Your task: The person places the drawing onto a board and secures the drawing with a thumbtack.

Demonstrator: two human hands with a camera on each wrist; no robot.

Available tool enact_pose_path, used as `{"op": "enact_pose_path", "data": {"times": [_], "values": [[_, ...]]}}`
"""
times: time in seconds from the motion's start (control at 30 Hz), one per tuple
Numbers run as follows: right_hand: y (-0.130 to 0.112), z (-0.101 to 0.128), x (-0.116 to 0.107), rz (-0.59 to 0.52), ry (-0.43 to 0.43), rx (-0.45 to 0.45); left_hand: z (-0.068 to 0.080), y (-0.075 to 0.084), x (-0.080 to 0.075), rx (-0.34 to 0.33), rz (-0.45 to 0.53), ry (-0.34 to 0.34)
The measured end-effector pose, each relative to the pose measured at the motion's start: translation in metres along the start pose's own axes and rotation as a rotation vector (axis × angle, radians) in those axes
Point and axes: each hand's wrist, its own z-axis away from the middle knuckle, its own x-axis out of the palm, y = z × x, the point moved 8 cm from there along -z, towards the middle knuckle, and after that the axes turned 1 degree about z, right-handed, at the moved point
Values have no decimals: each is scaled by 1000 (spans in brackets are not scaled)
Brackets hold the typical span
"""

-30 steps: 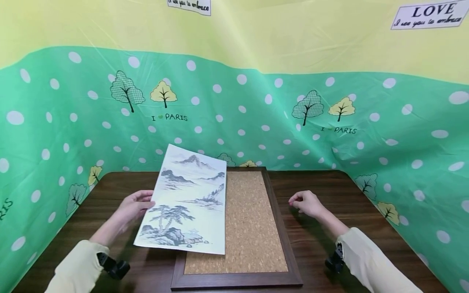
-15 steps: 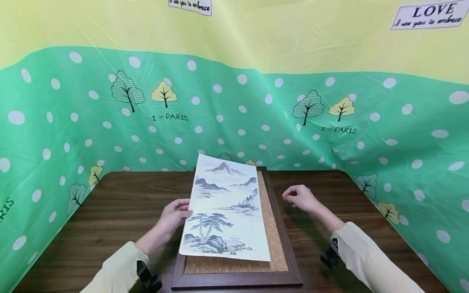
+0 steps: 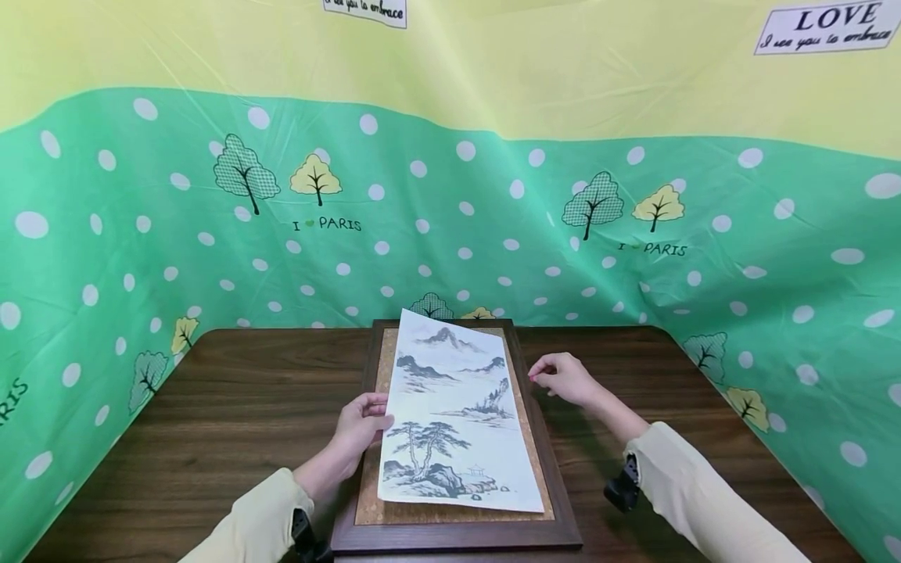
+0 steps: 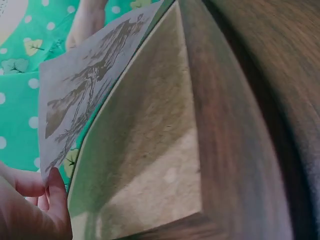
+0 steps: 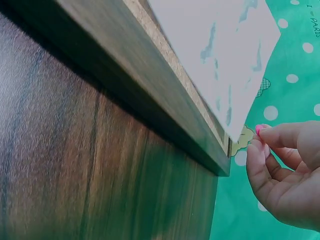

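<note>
Head view: left hand [image 3: 360, 426] fingers pinch the print's [image 3: 457, 414] left edge above the corkboard [image 3: 457, 532]; right hand [image 3: 566, 378] hovers loosely curled.

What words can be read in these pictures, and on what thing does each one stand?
"LOVE": white label, top right of the backdrop; the script line under it seems to read "I see you to embrace".
"...to embrace": second label, cut off by the top edge.
"I PARIS", with a small heart: green backdrop, and again at.
"RIS": cut-off letters, left edge.
Painting: no readable text.
</note>
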Motion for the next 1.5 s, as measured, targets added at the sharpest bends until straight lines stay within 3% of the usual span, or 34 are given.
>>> {"op": "enact_pose_path", "data": {"times": [0.27,0.53,1.13,1.5], "values": [[-2,-2,7,-4,-13,-4,1,-5,1,45,-81,26],[-1,-2,8,-20,-13,-2,3,-8,-3,64,-98,40],[0,-1,10,-39,-35,2,1,-11,-7,50,-149,99],[-2,-2,14,-49,-57,19,-2,-11,-6,68,-164,88]]}}
